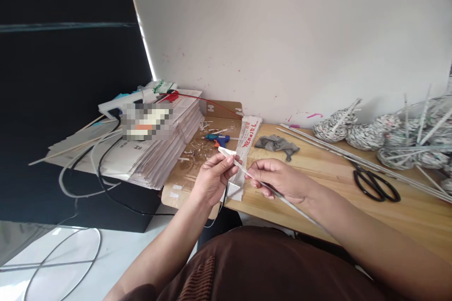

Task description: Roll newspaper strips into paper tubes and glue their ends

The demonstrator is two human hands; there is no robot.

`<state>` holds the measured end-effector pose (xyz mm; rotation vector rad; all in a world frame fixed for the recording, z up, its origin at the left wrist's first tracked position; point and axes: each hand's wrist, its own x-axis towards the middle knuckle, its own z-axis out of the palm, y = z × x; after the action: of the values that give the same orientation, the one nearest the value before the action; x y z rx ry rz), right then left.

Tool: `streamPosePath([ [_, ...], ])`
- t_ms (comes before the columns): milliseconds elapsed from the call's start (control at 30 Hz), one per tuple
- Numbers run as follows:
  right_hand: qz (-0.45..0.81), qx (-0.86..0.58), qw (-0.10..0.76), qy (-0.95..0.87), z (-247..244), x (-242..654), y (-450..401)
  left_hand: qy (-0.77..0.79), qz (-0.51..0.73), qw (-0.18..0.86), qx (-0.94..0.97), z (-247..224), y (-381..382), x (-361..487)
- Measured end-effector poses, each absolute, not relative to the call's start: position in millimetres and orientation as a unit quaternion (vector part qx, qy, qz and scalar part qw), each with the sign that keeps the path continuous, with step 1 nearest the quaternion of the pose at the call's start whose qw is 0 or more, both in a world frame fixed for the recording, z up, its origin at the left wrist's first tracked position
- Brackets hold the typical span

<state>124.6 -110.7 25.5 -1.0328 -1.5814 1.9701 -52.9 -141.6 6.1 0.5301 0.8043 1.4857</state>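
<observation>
A thin rolled newspaper tube (293,206) runs slantwise between my two hands over the table's front edge. My left hand (219,169) pinches its flared, loose paper end. Further along, the fingers of my right hand (278,179) close round the tube, whose lower part passes by my right forearm. Beneath the hands lies a stack of newspaper strips (251,134) with red print. Just behind my left hand a blue glue gun (221,140) rests on a brown cardboard sheet (190,176) among paper scraps.
A tall newspaper stack (169,150) stands left, with a white glue gun (130,102) and cables on top. A grey rag (277,145), long paper tubes (339,153), black scissors (376,183) and woven paper pieces (367,135) lie on the wooden table (318,202).
</observation>
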Motion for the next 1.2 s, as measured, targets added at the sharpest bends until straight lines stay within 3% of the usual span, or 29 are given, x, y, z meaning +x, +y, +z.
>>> streamPosePath([
  [100,0.650,-0.382,0.209,-0.623,27,128,-114,0.352,0.652,0.633,0.226,7,-141,-51],
  [233,0.400,-0.394,0.280,-0.779,30,131,-125,0.348,0.654,0.635,0.220,4,-141,-49],
  [333,0.313,-0.391,0.296,-0.813,31,133,-130,0.347,0.650,0.636,0.229,3,-141,-48],
  [567,0.563,-0.392,0.210,-0.697,27,140,-121,0.346,0.635,0.644,0.252,-1,-141,-47],
  [700,0.640,-0.375,0.175,-0.648,24,143,-116,0.345,0.632,0.646,0.253,-3,-141,-46],
  [967,0.487,-0.404,0.230,-0.739,25,146,-125,0.346,0.639,0.647,0.231,-5,-139,-39],
  [1200,0.772,-0.307,0.149,-0.536,17,152,-116,0.342,0.615,0.671,0.233,-5,-139,-37],
])
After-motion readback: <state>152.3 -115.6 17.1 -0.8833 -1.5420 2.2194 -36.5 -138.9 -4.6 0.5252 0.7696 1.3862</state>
